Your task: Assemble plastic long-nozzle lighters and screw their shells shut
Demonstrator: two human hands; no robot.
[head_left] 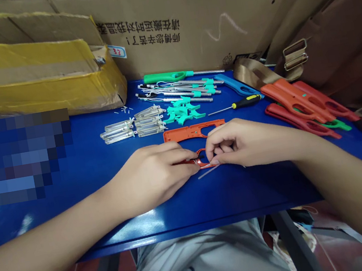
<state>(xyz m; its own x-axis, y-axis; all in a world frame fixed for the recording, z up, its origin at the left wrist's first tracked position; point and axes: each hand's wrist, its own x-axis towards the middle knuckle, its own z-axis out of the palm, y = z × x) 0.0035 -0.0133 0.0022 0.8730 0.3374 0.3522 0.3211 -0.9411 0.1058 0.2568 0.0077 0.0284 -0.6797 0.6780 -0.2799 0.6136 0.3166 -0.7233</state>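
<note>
My left hand (154, 174) and my right hand (237, 142) meet at the middle of the blue table (212, 199), both closed on a small orange plastic shell (202, 158) that is mostly hidden under the fingers. A thin pale wire (208, 172) sticks out below the right fingers. Just behind the hands lies a second orange shell half (192, 131), open side up.
Behind lie clear plastic tubes (134, 127), teal trigger pieces (184, 111), metal rods with teal parts (180, 90), a green lighter body (171, 76), a blue one (237, 85), a yellow-handled screwdriver (241, 103) and orange shells (304, 103). Cardboard boxes (36, 81) stand at the back.
</note>
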